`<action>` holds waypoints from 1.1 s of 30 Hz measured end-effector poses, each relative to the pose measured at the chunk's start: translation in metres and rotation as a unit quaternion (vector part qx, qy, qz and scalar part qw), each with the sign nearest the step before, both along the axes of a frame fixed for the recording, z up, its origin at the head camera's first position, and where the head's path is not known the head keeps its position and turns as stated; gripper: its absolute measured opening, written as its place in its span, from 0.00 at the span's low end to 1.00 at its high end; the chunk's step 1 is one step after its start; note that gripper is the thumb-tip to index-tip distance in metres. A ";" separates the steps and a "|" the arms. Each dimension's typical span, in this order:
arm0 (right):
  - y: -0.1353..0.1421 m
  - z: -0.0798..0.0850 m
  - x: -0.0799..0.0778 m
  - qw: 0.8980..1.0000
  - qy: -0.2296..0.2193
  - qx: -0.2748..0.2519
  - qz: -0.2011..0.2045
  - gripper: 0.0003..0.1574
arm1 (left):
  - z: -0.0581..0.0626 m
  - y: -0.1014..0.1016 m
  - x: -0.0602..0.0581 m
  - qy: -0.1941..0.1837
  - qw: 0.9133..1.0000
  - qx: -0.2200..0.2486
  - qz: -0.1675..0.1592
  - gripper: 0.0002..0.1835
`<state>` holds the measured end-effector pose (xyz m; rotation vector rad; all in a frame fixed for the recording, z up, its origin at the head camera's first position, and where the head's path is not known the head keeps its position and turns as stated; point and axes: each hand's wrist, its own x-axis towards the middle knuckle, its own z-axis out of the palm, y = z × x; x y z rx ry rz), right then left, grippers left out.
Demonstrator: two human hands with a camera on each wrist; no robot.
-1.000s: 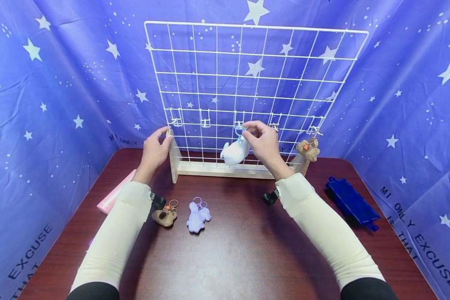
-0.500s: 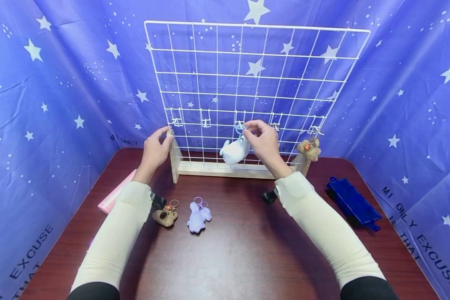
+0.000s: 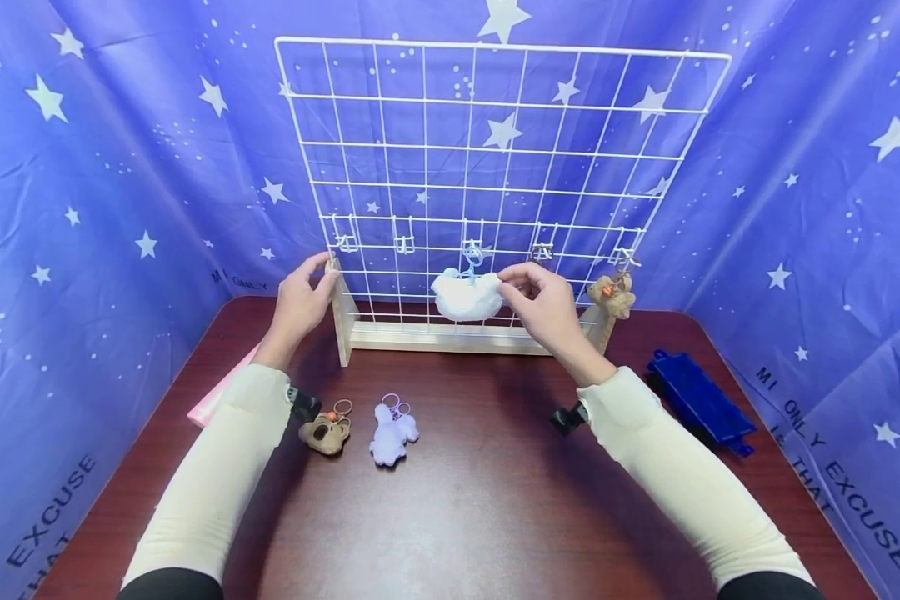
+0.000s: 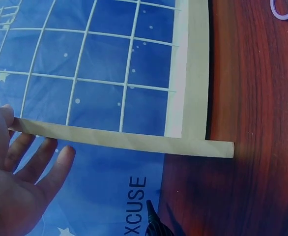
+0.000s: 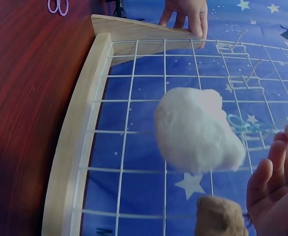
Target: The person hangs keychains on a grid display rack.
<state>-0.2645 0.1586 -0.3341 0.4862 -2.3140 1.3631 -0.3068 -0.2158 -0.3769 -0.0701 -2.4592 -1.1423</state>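
Observation:
A white plush keychain (image 3: 467, 297) hangs by its light blue ring (image 3: 473, 255) on the middle hook of a white wire grid (image 3: 453, 167). My right hand (image 3: 549, 307) has its thumb and forefinger pinched at the plush's right end in the head view. In the right wrist view those fingertips (image 5: 280, 137) are near the blue strap (image 5: 252, 127); overlap hides the exact contact. My left hand (image 3: 303, 298) grips the top of the grid's left wooden support (image 4: 100, 135), thumb on one side, fingers on the other.
A brown plush keychain (image 3: 612, 295) hangs on the far-right hook. Another brown keychain (image 3: 326, 435) and a lilac one (image 3: 392, 437) lie on the table (image 3: 420, 533). A blue tray-like piece (image 3: 701, 402) lies at right, a pink item (image 3: 221, 387) at left.
My right hand has moved from the blue ring down and right to the plush's end. The plush has turned broadside, its ring on the hook. My left hand keeps its grip.

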 end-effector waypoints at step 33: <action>0.153 0.003 -0.024 0.942 0.034 -0.271 -0.195 0.12 | -0.029 0.002 0.059 -0.134 0.982 -0.112 -0.072 0.20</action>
